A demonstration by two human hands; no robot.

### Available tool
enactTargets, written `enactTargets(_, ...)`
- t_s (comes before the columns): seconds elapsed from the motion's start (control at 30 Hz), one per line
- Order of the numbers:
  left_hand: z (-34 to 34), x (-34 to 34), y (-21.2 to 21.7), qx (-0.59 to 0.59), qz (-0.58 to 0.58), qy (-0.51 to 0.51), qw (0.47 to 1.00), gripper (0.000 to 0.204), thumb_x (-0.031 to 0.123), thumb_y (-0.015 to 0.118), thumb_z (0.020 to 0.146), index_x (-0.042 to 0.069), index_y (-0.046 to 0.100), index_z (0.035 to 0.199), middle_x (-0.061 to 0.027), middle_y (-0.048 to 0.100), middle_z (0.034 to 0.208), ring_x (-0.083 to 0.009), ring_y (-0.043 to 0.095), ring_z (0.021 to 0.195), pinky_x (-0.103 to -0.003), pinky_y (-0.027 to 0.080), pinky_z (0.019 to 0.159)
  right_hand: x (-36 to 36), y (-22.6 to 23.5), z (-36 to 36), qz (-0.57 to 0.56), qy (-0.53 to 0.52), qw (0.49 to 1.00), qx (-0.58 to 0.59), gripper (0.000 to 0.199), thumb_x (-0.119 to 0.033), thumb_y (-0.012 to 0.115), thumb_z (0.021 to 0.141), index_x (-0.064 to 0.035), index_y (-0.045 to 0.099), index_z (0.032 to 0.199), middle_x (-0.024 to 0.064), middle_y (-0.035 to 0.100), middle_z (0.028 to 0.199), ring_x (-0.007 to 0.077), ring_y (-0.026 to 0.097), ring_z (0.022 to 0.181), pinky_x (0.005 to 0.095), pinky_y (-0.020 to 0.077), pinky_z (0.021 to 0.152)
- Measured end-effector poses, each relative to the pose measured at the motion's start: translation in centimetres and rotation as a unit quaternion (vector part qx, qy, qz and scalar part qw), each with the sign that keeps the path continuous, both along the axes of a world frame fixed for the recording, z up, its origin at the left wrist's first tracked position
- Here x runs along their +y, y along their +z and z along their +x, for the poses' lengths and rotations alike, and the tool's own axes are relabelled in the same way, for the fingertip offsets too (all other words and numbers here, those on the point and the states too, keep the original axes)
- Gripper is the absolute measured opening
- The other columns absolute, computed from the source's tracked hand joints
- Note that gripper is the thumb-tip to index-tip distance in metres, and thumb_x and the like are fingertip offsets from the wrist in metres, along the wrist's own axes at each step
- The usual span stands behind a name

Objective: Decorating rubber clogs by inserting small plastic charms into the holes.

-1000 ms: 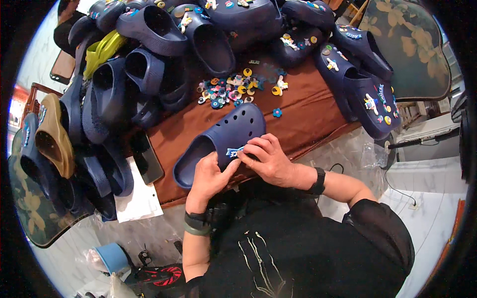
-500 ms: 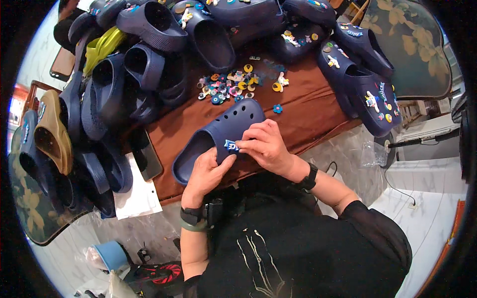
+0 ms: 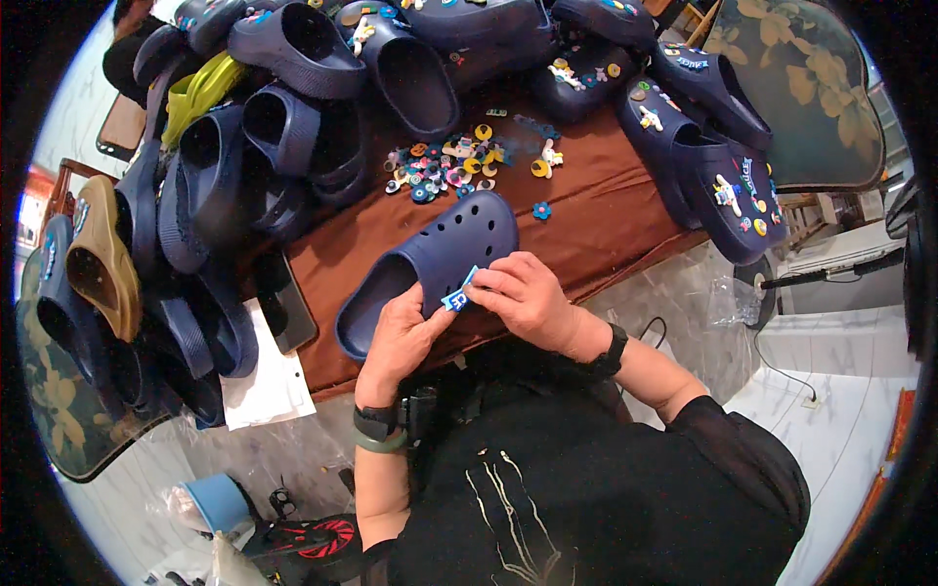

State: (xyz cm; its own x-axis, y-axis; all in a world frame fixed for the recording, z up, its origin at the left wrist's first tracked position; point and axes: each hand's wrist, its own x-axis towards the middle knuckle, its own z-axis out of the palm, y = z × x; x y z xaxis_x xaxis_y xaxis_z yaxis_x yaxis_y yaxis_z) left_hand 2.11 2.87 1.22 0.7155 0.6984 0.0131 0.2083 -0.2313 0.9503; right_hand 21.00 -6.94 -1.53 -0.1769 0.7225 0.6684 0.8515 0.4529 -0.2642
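A navy blue clog (image 3: 484,223) with round holes in its upper rests on the brown cloth in front of me, its toe pointing away to the right. My left hand (image 3: 399,337) is closed around the near side of the clog, the thumb against the lower end of a blue and white charm (image 3: 459,291). My right hand (image 3: 532,305) pinches the upper end of that charm between thumb and fingers, close over the clog's side. The charm's back is hidden, so I cannot tell whether it is in a hole.
A pile of small colourful charms (image 3: 445,166) lies beyond the clog, with a blue flower charm (image 3: 542,210) apart from it. Decorated navy clogs (image 3: 733,200) stand at right, plain ones (image 3: 210,186) at left. A dark phone (image 3: 283,303) and white paper (image 3: 262,376) lie at the left edge.
The charm has turned from lying nearly level to a steep slant, and more of it shows between my hands. My left hand still holds the clog.
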Motion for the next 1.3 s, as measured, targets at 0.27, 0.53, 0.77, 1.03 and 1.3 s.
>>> enactTargets(0.27,-0.5,0.1,0.6,0.073,0.072,-0.026,0.994,0.03,0.019,0.071,0.082,-0.001,0.066,0.104,-0.0141,0.071,0.091,-0.0184,0.066,0.081,-0.032,0.051,0.077,-0.5,0.7,-1.3,-0.026,-0.043,0.999,-0.02,0.029,-0.011,0.061,0.073,-0.0034,0.066,0.101,0.0086,0.062,0.102,0.0253,0.06,0.089,0.0382,0.05,0.08)
enactTargets(0.53,-0.1,0.0,-0.9,0.086,0.057,0.017,0.994,0.025,0.022,0.072,0.088,-0.001,0.067,0.094,-0.015,0.069,0.08,-0.0192,0.067,0.071,-0.033,0.051,0.065,-0.7,-0.5,-2.4,0.003,-0.071,0.995,0.076,0.029,-0.002,0.074,0.071,-0.0044,0.068,0.099,0.008,0.062,0.096,0.026,0.06,0.078,0.0373,0.0489,0.069)
enactTargets(0.77,0.1,-0.2,0.6,0.099,0.067,0.005,0.993,0.022,0.019,0.072,0.088,-0.002,0.068,0.094,-0.0156,0.068,0.079,-0.0214,0.064,0.065,-0.032,0.05,0.063,0.3,-0.3,-1.4,0.016,-0.044,0.994,0.095,0.029,0.001,0.072,0.07,-0.0069,0.069,0.098,0.0061,0.062,0.093,0.0252,0.06,0.078,0.037,0.0478,0.069)
enactTargets(1.03,0.3,-0.5,0.3,0.073,0.074,0.043,0.994,0.024,0.021,0.072,0.087,-0.001,0.068,0.095,-0.0187,0.068,0.08,-0.0272,0.068,0.069,-0.034,0.051,0.062,0.2,0.6,-2.2,-0.002,-0.078,0.997,0.027,0.031,-0.002,0.07,0.07,-0.0054,0.069,0.101,0.0068,0.062,0.095,0.0254,0.06,0.084,0.0398,0.0502,0.073)
enactTargets(1.3,0.6,-0.8,-1.1,0.121,0.113,0.095,0.982,0.028,0.028,0.072,0.087,0.001,0.069,0.094,-0.02,0.067,0.08,-0.0358,0.067,0.073,-0.037,0.05,0.061,0.7,0.0,-2.6,-0.002,-0.102,0.994,0.028,0.035,0.0,0.07,0.07,-0.0028,0.068,0.105,0.0078,0.062,0.095,0.0262,0.059,0.085,0.0406,0.0488,0.078)
